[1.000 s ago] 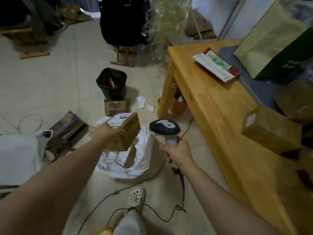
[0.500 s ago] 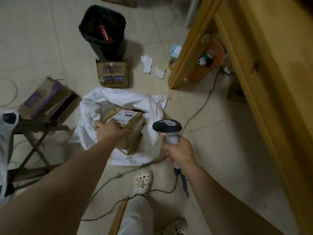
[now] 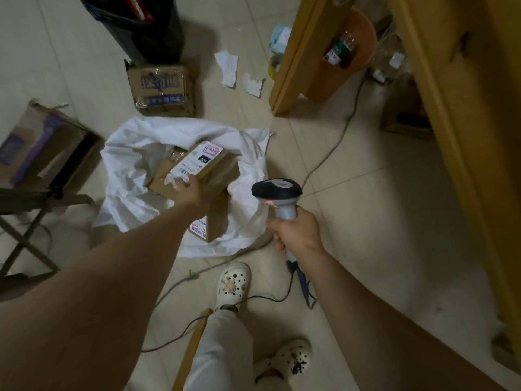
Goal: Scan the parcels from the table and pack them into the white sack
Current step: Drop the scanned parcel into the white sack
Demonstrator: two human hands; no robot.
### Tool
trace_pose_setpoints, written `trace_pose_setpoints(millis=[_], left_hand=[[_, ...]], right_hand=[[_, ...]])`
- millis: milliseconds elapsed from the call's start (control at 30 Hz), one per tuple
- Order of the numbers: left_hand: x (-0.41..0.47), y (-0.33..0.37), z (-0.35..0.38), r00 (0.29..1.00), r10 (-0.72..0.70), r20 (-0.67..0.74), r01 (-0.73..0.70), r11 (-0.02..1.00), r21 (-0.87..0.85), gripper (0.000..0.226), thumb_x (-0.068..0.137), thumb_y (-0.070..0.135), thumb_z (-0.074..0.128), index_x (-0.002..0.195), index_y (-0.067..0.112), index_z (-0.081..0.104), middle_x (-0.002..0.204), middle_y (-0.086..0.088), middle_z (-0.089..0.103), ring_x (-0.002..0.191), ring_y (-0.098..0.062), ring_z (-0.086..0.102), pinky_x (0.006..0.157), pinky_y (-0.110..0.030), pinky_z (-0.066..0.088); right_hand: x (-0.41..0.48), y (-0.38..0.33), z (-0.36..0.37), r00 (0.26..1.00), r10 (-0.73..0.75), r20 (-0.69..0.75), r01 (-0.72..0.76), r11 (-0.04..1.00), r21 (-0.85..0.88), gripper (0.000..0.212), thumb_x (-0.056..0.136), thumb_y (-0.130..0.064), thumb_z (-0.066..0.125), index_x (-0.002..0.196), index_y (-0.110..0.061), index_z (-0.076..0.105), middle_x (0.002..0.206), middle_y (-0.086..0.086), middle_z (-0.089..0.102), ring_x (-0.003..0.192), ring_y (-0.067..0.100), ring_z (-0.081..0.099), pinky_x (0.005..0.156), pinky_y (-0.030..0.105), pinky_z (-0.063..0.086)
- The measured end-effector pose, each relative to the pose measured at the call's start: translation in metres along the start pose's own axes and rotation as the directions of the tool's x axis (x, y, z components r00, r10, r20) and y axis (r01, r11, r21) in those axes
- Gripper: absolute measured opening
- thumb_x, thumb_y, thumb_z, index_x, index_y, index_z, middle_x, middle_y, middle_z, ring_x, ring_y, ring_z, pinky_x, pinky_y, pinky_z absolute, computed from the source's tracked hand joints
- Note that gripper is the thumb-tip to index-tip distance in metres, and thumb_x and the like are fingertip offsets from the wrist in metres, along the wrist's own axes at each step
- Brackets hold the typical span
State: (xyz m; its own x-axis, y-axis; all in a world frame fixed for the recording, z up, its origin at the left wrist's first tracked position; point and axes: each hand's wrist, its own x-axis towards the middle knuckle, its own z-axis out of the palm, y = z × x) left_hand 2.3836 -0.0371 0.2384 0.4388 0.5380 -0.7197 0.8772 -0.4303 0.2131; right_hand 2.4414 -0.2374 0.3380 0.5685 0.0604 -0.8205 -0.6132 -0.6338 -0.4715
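Our left hand (image 3: 189, 185) is inside the mouth of the white sack (image 3: 127, 165) on the floor, fingers curled over the near edge of a cardboard parcel (image 3: 194, 167) whose label faces up. It rests tilted on another parcel (image 3: 210, 221) already in the sack; we judge it is being set down and is not yet let go. Our right hand (image 3: 296, 235) is wrapped tight round the handle of the scanner (image 3: 277, 191), which hangs just beside the sack's right edge, its cord (image 3: 298, 280) trailing across the floor past our shoes.

What could go wrong, as we see it: the parcel sits at a slant on the one under it, so on letting go it may slide and tip over the low, slack rim onto the floor. The sack lies collapsed and open with nothing holding it up, so its cloth could fold over the load. The cord and the other cables loop close to our feet, and a step back toward the desk (image 3: 462, 136) might snag them and jerk the scanner.
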Motion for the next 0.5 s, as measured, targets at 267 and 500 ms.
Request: trace_pose_setpoints(millis=[267, 500], left_hand=[[-0.089, 0.045, -0.030, 0.965, 0.264, -0.012, -0.262, 0.963, 0.069, 0.079, 0.089, 0.020, 0.061, 0.153, 0.018, 0.015, 0.155, -0.016, 0.018, 0.138, -0.037, 0.028, 0.108, -0.041, 0.029], [-0.223, 0.105, -0.057, 0.818, 0.560, -0.133, -0.530, 0.823, 0.205, 0.078, 0.090, 0.008, 0.054, 0.154, 0.021, 0.012, 0.160, -0.008, 0.016, 0.146, -0.028, 0.014, 0.118, -0.038, 0.018]], right_hand=[[-0.058, -0.015, -0.037, 0.998, -0.040, -0.047, 0.045, 0.993, 0.106, 0.011, 0.081, -0.007, 0.067, 0.082, -0.010, 0.057, 0.054, 0.005, 0.055, 0.031, 0.010, 0.045, 0.038, 0.019, 0.038], [-0.144, -0.013, -0.099, 0.984, -0.103, -0.148, 0.137, 0.960, 0.246, 0.011, 0.079, -0.010, 0.070, 0.078, -0.009, 0.059, 0.042, -0.001, 0.055, 0.035, 0.014, 0.051, 0.051, 0.029, 0.046]])
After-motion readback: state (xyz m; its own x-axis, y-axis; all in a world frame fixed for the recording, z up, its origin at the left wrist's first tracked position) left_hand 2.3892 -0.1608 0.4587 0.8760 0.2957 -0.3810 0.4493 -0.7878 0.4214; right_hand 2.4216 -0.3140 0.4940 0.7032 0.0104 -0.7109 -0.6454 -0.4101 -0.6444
